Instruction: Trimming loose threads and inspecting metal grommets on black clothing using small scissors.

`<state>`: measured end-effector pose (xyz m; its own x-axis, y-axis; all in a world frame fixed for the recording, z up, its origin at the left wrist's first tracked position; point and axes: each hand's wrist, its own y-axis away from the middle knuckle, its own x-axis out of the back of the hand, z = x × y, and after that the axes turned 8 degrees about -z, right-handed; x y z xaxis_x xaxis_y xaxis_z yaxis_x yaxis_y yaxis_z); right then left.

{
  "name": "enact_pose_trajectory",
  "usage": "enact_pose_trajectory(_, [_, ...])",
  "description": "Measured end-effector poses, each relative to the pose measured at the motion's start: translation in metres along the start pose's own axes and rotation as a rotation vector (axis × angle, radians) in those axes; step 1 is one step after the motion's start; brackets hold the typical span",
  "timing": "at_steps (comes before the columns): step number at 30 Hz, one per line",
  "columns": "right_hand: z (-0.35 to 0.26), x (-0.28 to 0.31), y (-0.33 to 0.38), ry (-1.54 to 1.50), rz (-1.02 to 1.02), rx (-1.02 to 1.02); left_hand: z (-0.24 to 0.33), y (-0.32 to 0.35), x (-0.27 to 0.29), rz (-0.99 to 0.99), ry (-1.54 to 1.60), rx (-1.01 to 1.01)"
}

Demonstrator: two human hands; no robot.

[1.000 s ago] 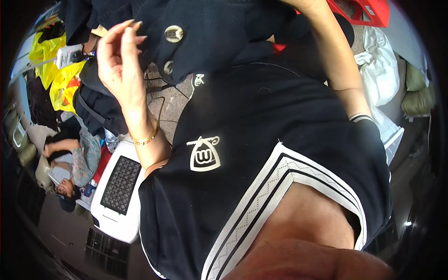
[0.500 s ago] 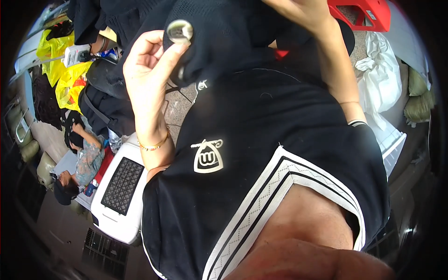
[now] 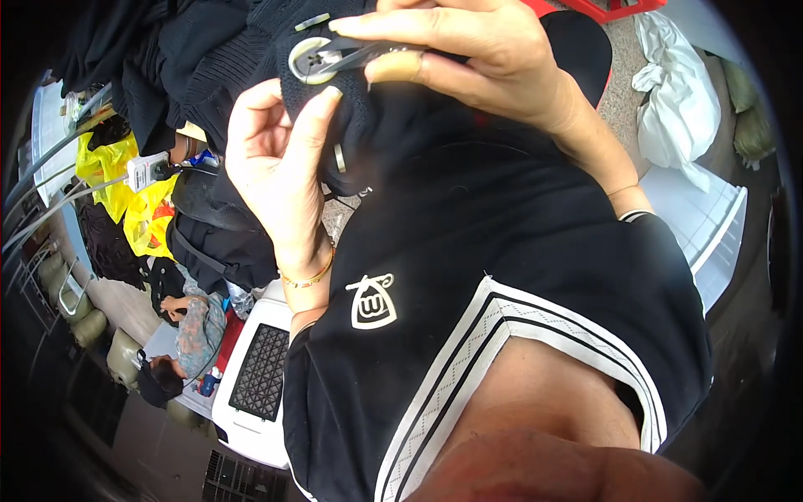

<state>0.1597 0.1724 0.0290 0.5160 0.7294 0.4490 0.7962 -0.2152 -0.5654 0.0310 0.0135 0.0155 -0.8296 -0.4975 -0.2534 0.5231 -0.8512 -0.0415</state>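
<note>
My left hand point(image 3: 283, 163) is closed on a black knit garment point(image 3: 355, 109), thumb and fingers pinching it just below a pale, shiny round button point(image 3: 308, 64). Dark thread crosses the button's holes. From the right, my right hand point(image 3: 502, 67) grips what look like thread snips point(image 3: 361, 57), their dark blades pointing at the button and their tips at its edge. A second button point(image 3: 313, 23) shows edge-on above, and a third button point(image 3: 340, 158) lies lower on the cloth. The fingers behind the cloth are partly hidden.
More dark knitwear point(image 3: 201, 75) is heaped at the upper left, beside yellow plastic bags point(image 3: 104, 171). A white chair-like piece with a black grille point(image 3: 261, 372) stands at left, near another seated person point(image 3: 196, 335). White sack point(image 3: 673, 92) and white crate point(image 3: 711, 217) are at right.
My right hand has come in from the upper right, bringing the snips to the button. My left hand still pinches the garment, and the button now faces up more fully.
</note>
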Motion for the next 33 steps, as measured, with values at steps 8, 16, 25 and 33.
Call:
enact_pose_trajectory(8, [-0.003, -0.010, 0.004, -0.006, 0.040, -0.060, -0.012, -0.001, 0.000, 0.028, -0.111, -0.088])
enact_pose_trajectory(16, [0.006, -0.021, 0.002, 0.084, 0.085, -0.037, -0.016, -0.001, 0.000, 0.050, -0.051, -0.097])
enact_pose_trajectory(25, [0.021, -0.035, 0.000, -0.176, 0.067, -0.218, -0.021, -0.011, 0.024, 0.162, -0.530, -0.317])
enact_pose_trajectory(33, [0.032, -0.042, -0.007, -0.150, -0.012, -0.117, -0.031, -0.017, 0.043, 0.213, -0.387, -0.293])
